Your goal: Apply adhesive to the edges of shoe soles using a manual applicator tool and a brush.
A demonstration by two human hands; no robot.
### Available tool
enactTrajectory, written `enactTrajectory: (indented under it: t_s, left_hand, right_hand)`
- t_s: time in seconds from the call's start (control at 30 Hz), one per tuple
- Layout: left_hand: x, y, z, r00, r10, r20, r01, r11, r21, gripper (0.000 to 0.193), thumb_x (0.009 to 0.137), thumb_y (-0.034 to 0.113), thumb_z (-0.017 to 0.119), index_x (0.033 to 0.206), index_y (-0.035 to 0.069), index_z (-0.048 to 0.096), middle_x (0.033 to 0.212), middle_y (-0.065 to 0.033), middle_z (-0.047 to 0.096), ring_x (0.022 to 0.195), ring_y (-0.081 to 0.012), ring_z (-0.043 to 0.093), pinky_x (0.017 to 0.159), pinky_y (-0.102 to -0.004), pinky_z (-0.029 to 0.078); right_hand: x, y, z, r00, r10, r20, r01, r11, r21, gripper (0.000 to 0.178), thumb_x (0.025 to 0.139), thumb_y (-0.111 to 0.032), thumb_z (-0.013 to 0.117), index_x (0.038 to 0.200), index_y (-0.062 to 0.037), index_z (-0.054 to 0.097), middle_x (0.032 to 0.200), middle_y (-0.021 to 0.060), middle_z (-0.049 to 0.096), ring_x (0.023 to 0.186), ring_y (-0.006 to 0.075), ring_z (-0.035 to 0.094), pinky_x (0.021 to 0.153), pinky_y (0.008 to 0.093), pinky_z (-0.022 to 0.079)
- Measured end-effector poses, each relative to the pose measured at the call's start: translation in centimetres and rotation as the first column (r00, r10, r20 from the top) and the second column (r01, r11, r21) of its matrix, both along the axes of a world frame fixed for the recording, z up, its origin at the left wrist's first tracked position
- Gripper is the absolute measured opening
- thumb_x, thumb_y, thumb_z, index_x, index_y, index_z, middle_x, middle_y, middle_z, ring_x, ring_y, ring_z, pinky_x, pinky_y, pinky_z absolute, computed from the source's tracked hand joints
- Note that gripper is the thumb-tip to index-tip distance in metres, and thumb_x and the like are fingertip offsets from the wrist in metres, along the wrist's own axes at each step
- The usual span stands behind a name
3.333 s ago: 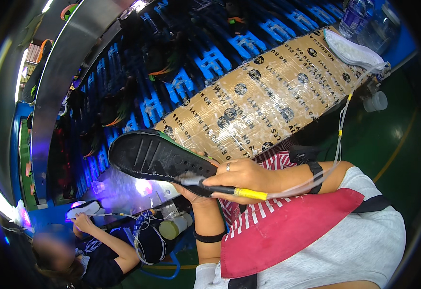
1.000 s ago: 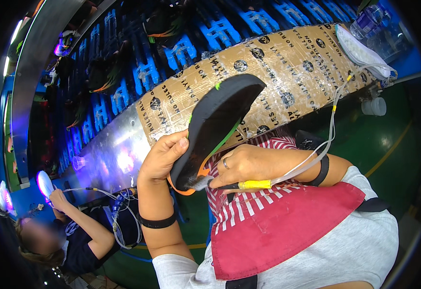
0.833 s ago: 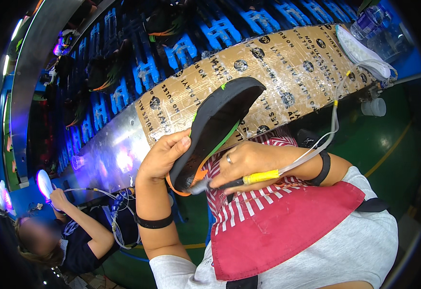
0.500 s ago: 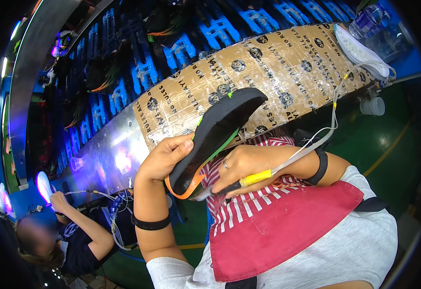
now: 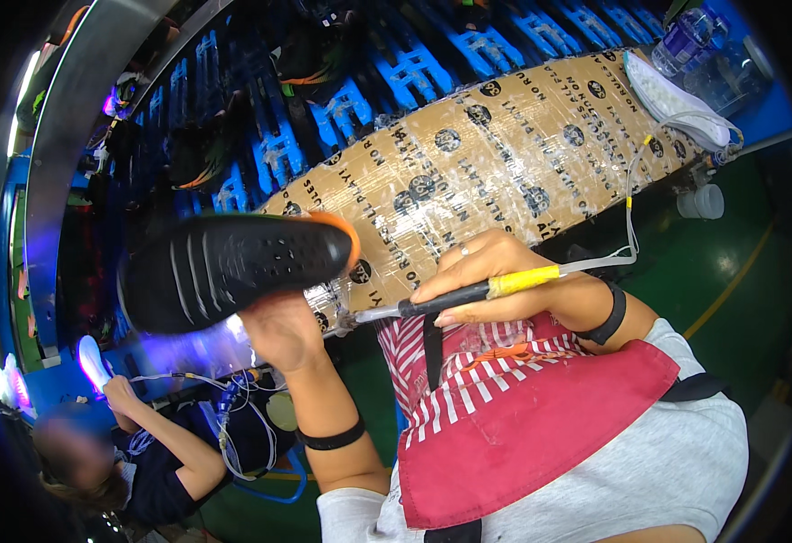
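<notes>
A black shoe sole (image 5: pixel 233 267) with an orange edge at one end hangs over the left part of the bench, its slotted and dotted face toward me. My left hand (image 5: pixel 286 330) grips it from below; the sole hides most of the fingers. In my right hand (image 5: pixel 486 271) is a glue brush (image 5: pixel 450 297) with a black handle, yellow tape and a pale tube running off its back end. Its bristle tip points left, just below the sole's orange end and apart from it.
Printed brown cardboard (image 5: pixel 505 154) covers the bench. Behind it runs a rack with blue holders (image 5: pixel 333 113). A white sole (image 5: pixel 672 100) and a plastic bottle (image 5: pixel 686 41) stand far right, a cup (image 5: pixel 701 202) below. A co-worker's hand (image 5: pixel 123 396) holds a pale sole at left.
My left hand has swung the sole up and left and turned it, so its slotted face now shows. The brush has come away from the sole, moving up slightly with my right hand.
</notes>
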State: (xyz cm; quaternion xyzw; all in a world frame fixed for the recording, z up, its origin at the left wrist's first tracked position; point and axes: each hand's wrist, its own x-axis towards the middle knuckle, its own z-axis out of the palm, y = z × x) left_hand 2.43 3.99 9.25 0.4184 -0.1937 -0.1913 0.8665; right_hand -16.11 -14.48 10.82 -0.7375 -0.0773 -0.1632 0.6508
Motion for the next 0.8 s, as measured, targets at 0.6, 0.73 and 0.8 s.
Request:
enactTrajectory:
  t_s: [0.6, 0.73, 0.8]
  left_hand:
    - [-7.3, 2.5, -4.2, 0.563, -0.454, -0.691, 0.34, 0.889, -0.306, 0.069, 0.082, 0.058, 0.035, 0.133, 0.012, 0.031, 0.129, -0.0192, 0.038, 0.113, -0.0426, 0.042, 0.086, -0.0618, 0.038]
    - [-8.4, 1.2, -4.5, 0.546, -0.511, -0.664, 0.255, 0.856, -0.449, 0.066, 0.082, 0.058, 0.034, 0.13, 0.013, 0.035, 0.124, -0.0188, 0.043, 0.11, -0.0411, 0.044, 0.082, -0.0599, 0.042]
    - [-9.2, 0.3, -3.8, 0.542, -0.538, -0.646, 0.159, 0.82, -0.549, 0.065, 0.082, 0.059, 0.034, 0.128, 0.014, 0.038, 0.122, -0.0157, 0.047, 0.11, -0.0367, 0.046, 0.083, -0.0548, 0.043]
  right_hand:
    - [-0.6, 0.7, 2.0, 0.944, -0.123, -0.307, 0.243, 0.886, 0.394, 0.026, 0.072, -0.005, 0.068, 0.097, 0.0009, 0.064, 0.082, 0.0088, 0.066, 0.071, 0.0081, 0.061, 0.063, 0.0198, 0.048]
    - [-0.2, 1.6, 1.4, 0.946, -0.197, -0.258, 0.279, 0.9, 0.335, 0.023, 0.072, -0.008, 0.066, 0.093, 0.0007, 0.064, 0.079, 0.0094, 0.065, 0.072, 0.0085, 0.061, 0.064, 0.0215, 0.047]
    - [0.1, 2.0, 2.1, 0.95, -0.253, -0.183, 0.291, 0.93, 0.223, 0.021, 0.072, -0.009, 0.065, 0.091, -0.0003, 0.064, 0.076, 0.0077, 0.065, 0.069, 0.0075, 0.06, 0.06, 0.0221, 0.047]
